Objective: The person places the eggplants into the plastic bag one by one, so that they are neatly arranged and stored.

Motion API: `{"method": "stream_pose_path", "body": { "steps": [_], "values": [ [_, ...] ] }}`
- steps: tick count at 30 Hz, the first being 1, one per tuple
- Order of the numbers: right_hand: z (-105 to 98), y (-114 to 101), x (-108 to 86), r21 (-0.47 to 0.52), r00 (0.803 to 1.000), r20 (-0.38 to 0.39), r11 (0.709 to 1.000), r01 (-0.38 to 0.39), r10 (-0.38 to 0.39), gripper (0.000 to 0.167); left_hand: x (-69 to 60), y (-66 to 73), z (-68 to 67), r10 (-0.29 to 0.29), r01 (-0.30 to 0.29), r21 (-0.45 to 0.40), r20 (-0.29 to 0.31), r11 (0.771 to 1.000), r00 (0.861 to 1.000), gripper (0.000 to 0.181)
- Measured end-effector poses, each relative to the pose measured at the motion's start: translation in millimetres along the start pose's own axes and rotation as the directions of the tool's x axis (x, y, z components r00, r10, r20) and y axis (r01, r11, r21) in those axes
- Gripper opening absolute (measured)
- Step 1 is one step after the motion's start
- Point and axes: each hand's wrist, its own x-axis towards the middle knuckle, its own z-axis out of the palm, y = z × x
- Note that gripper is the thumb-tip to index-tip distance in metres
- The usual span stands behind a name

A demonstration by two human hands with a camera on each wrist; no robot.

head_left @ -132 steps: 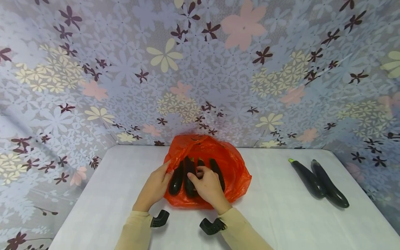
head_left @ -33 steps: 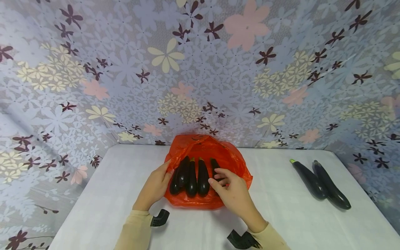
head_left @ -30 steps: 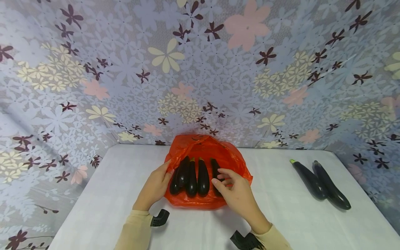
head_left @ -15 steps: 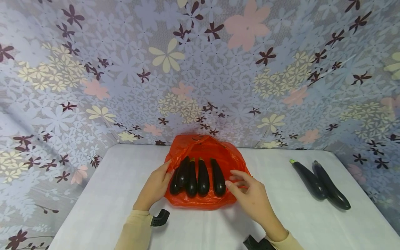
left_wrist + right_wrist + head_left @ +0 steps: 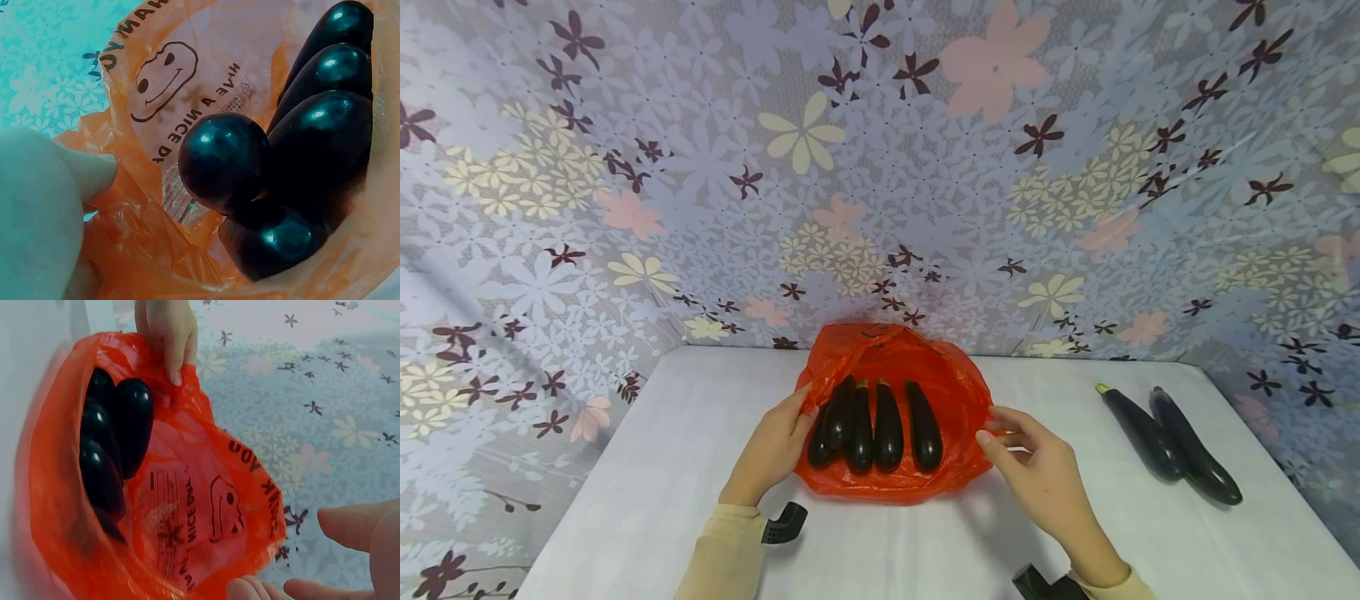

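A red plastic bag lies with its mouth towards me in the middle of the white table. Several dark, glossy eggplants are inside, side by side, with one resting partly over another at the left. My left hand pinches the bag's left edge between thumb and fingers; in the left wrist view the thumb presses on the plastic. At the bag's right edge is my right hand, its fingers loosely bent and apart from the thumb. Nothing is between them in the right wrist view, where the fingertips lie close to the rim.
Two more eggplants lie side by side on the right part of the white table. A flower-patterned cloth rises behind the table and at both sides. Each wrist carries a black mount.
My right hand has come out of the bag to the right, away from the eggplants. The eggplants inside now lie more spread out. My left hand has stayed on the bag's edge.
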Motion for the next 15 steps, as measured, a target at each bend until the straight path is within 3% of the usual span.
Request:
{"method": "stream_pose_path", "body": {
  "steps": [15],
  "values": [
    [-25,17,2.4,-0.081,0.996,-0.081,0.995,-0.050,0.043,0.043,0.2,0.9,-1.2,-0.007,0.007,-0.001,0.004,1.000,1.000,0.049]
  ]
}}
